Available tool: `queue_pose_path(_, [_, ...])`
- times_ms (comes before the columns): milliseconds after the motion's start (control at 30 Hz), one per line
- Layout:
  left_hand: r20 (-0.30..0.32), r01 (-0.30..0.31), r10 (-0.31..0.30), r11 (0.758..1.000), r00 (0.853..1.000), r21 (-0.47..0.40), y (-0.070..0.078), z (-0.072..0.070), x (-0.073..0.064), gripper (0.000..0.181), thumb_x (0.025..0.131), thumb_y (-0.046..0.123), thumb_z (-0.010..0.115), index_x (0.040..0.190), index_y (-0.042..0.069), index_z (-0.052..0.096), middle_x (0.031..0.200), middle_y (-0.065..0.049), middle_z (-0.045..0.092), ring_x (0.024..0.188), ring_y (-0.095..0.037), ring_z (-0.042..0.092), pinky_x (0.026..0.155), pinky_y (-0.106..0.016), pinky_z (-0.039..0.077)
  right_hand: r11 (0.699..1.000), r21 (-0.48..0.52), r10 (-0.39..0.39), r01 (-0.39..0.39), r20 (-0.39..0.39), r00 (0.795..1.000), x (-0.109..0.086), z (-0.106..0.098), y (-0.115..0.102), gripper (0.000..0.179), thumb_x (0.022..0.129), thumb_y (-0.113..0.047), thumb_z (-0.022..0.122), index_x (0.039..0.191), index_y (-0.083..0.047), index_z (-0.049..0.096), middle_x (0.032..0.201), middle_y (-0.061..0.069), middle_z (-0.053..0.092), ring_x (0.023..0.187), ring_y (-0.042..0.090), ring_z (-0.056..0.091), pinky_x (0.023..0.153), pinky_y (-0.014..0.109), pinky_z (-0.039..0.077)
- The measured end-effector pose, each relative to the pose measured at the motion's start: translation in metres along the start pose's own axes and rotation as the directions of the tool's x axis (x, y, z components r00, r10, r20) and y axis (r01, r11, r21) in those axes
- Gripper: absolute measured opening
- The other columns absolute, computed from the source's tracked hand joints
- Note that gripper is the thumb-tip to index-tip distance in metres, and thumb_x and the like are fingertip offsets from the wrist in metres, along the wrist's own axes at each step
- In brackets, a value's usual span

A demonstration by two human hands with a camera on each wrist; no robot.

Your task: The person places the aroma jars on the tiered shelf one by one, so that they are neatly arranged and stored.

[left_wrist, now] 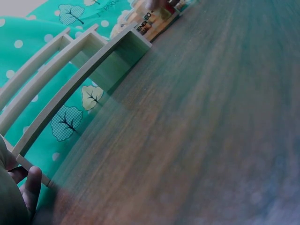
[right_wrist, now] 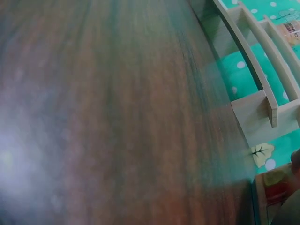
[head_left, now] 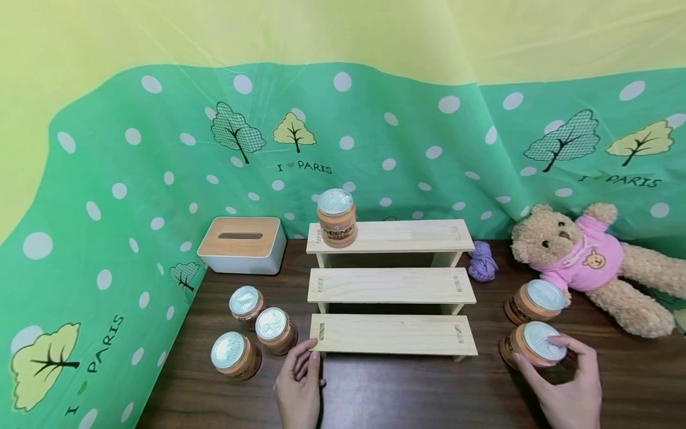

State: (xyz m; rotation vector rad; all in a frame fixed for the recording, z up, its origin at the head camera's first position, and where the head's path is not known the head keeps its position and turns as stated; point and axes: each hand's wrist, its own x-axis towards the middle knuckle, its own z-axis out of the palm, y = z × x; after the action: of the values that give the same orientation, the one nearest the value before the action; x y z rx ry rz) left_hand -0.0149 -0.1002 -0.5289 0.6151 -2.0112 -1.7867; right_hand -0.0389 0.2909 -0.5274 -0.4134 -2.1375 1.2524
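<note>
A pale wooden three-step shelf (head_left: 393, 334) stands mid-table. At the left end of its lowest step, my left hand (head_left: 300, 381) pinches the corner; in the left wrist view its fingers (left_wrist: 32, 190) sit by the end support. My right hand (head_left: 570, 381) grips a silver-lidded jar (head_left: 517, 348) with orange-brown contents, thumb on the near side and a finger over the lid. Just behind that jar is a similar jar (head_left: 517, 305). Another jar (head_left: 337, 226) stands on the top step, at its left end. Left of the shelf are three more jars (head_left: 243, 360).
A tissue box (head_left: 246, 262) with a wooden lid stands at the back left. Purple yarn (head_left: 483, 262) lies by the shelf's right side. A teddy bear (head_left: 584, 268) in a pink top lies at the right. A green and yellow patterned cloth (head_left: 375, 131) hangs behind the dark wooden table (head_left: 396, 399).
</note>
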Motion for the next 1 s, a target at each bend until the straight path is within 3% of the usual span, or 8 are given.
queue_pose_path(100, [0.001,-0.002,0.002,1.0,1.0,0.001,0.0,0.0,0.0,0.016,0.105,0.004,0.076,0.12,0.008,0.079,0.103,-0.009,0.082,0.085,-0.007,0.076,0.055,-0.028,0.063,1.0,0.016,-0.017,0.017,-0.006,1.0,-0.001,0.001,0.001,0.075,0.068,0.023,0.091,0.133,-0.006,0.065,0.122,-0.018,0.057,0.104,-0.004,0.057,0.086,0.004,0.042])
queue_pose_path(367, [0.001,0.003,-0.003,1.0,1.0,0.003,0.0,0.0,0.0,0.016,0.105,0.004,0.076,0.12,0.008,0.079,0.104,-0.009,0.082,0.086,-0.007,0.076,0.055,-0.028,0.063,0.998,0.04,-0.057,0.057,-0.008,0.998,0.002,-0.001,0.0,0.075,0.066,0.029,0.088,0.134,0.012,0.06,0.123,-0.021,0.061,0.107,-0.003,0.06,0.087,0.004,0.044])
queue_pose_path(800, [0.0,0.0,0.0,1.0,1.0,-0.002,0.0,0.001,0.0,0.016,0.106,0.006,0.076,0.121,0.009,0.08,0.102,-0.008,0.082,0.082,-0.009,0.075,0.055,-0.027,0.063,0.991,0.074,-0.113,0.113,0.0,0.994,0.003,-0.005,-0.011,0.078,0.062,0.033,0.086,0.133,0.012,0.063,0.123,-0.021,0.063,0.116,0.0,0.061,0.092,0.007,0.046])
queue_pose_path(1000, [0.002,0.022,-0.022,1.0,1.0,0.001,0.0,0.001,0.0,0.016,0.106,0.005,0.076,0.121,0.009,0.08,0.103,-0.009,0.082,0.083,-0.008,0.074,0.055,-0.027,0.063,0.984,0.118,-0.139,0.136,0.017,0.99,0.004,-0.006,-0.024,0.081,0.059,0.037,0.084,0.134,0.019,0.059,0.128,-0.015,0.066,0.119,0.006,0.062,0.092,0.008,0.048])
